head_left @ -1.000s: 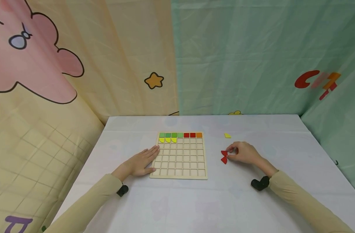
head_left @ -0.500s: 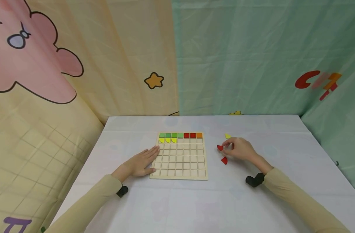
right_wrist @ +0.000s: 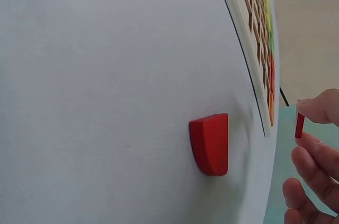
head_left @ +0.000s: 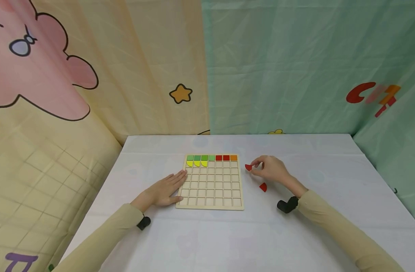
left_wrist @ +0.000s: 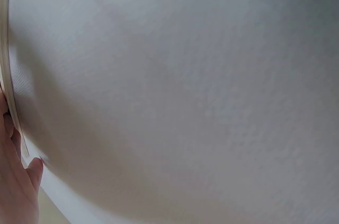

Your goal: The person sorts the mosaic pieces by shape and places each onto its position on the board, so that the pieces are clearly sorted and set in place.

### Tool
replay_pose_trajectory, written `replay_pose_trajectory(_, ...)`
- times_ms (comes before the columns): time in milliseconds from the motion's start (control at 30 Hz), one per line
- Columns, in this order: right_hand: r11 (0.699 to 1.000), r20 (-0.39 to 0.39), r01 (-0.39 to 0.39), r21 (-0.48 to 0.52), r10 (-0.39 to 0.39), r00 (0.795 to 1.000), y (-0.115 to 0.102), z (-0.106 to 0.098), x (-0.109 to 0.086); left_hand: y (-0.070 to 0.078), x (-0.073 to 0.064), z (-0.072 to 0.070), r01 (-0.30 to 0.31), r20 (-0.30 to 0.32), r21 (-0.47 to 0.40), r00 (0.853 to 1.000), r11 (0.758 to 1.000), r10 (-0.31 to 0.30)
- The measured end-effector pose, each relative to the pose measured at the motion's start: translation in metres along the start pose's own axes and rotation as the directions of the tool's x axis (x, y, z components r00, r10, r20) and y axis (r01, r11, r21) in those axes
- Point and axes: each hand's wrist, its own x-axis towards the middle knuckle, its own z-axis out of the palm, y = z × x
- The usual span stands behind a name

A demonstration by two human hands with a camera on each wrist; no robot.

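Note:
A pale wooden grid board [head_left: 214,194] lies on the white table. Its top row holds green, red and orange squares, and three yellow quarter-round pieces [head_left: 197,163] sit in the row below. My left hand [head_left: 164,189] rests with straight fingers on the board's left edge; only part of that hand [left_wrist: 16,176] shows in the left wrist view. Between thumb and fingertips, my right hand [head_left: 273,168] pinches a red quarter-round piece [head_left: 248,167], just right of the board. A second red quarter-round piece [head_left: 263,187] lies on the table below that hand, seen close in the right wrist view.
The white table [head_left: 207,241] reaches back to patterned curtains [head_left: 279,68]. Black wrist cameras [head_left: 287,204] are strapped at both cuffs. The spot where a loose yellow piece lay is now covered by the right hand.
My right hand has picked one red piece up from beside the other and carried it left and farther back toward the board. The left hand has stayed in place.

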Motion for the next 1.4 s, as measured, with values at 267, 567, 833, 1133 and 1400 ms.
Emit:
replay_pose_trajectory(267,1.0,-0.004,0.004,0.004,-0.004,1.0,-0.016,0.004,0.013,0.0,0.0,0.0,0.012,0.019,-0.007,1.0,1.0,-0.012)
replay_pose_trajectory(567,1.0,-0.009,0.03,0.009,-0.03,1.0,-0.028,0.013,0.027,0.002,0.0,-0.001,0.019,0.023,-0.021,1.0,1.0,-0.019)
replay_pose_trajectory(833,0.999,-0.008,0.047,-0.004,-0.047,0.999,-0.037,0.019,0.038,0.003,0.0,0.0,0.02,0.027,-0.018,0.999,1.0,-0.02)
replay_pose_trajectory(1133,0.999,0.007,0.044,0.019,-0.044,0.999,-0.05,0.023,0.047,0.001,0.0,-0.001,0.015,0.013,-0.013,1.0,1.0,-0.015)
replay_pose_trajectory(1400,0.999,0.02,0.046,0.012,-0.046,0.999,-0.06,0.029,0.055,-0.001,0.0,0.0,0.011,0.012,-0.006,1.0,1.0,-0.011)
